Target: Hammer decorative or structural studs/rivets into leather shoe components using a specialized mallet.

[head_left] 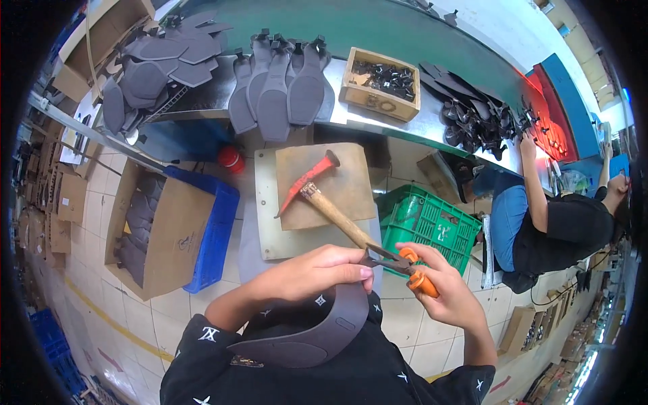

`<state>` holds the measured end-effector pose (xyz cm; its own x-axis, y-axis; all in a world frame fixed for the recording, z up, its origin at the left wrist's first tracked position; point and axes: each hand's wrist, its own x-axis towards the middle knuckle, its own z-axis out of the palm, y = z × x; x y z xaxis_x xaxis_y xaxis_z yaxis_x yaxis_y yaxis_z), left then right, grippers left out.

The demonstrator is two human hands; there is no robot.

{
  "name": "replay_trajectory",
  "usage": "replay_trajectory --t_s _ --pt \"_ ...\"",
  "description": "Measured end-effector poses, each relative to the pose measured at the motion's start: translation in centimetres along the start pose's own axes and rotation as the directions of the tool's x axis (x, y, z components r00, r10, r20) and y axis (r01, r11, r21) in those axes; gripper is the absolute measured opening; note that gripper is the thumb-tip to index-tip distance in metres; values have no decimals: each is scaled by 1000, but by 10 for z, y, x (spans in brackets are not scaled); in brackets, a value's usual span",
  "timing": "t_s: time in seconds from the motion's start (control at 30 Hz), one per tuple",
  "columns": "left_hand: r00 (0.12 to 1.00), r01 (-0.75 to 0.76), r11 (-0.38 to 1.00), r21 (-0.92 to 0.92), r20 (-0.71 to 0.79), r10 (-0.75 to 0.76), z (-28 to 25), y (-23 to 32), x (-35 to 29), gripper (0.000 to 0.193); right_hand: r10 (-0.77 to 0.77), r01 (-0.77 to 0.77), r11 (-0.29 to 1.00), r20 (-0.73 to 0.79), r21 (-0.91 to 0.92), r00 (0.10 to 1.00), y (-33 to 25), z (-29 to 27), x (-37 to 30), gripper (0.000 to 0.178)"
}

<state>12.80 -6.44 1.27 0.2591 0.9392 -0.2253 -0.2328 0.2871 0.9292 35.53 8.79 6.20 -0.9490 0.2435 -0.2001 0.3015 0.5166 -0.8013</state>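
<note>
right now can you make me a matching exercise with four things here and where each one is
Things:
1. hammer
2. scissors
3. wooden box
4. grey curved piece

Places:
a. in the right hand
b. on the green-edged bench
c. lying on the brown board
d. held by the left hand

Pairs: 1-c, 2-a, 3-b, 4-d

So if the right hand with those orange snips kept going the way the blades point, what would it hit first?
Probably the left hand's fingertips gripping the grey curved piece; the snips in the right hand point straight at them, though depth is unclear.
</note>
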Motion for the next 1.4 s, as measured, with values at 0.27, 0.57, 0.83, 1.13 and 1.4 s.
replay_trajectory --t_s 0.27,0.57,0.83,1.13,1.4 --pt "998 -62 998 1 -5 62 -4 -4 -3 38 -35 33 989 -13 -144 999 -8 0 4 29" --pt "999 -47 999 -23 -3 46 -5 -10 -6 38 9 -11 992 -13 -123 1000 -12 7 6 31" --pt "994 -112 991 67 -9 113 0 -8 -11 40 57 -60 997 -63 -53 996 -15 20 4 30" --pt "988 -85 966 246 -101 113 4 8 -17 35 95 -102 991 -86 -88 992 -16 23 6 33" --pt "982 -51 935 352 -153 111 6 -1 -20 34 88 -101 980 -79 -169 993 -20 25 6 27"
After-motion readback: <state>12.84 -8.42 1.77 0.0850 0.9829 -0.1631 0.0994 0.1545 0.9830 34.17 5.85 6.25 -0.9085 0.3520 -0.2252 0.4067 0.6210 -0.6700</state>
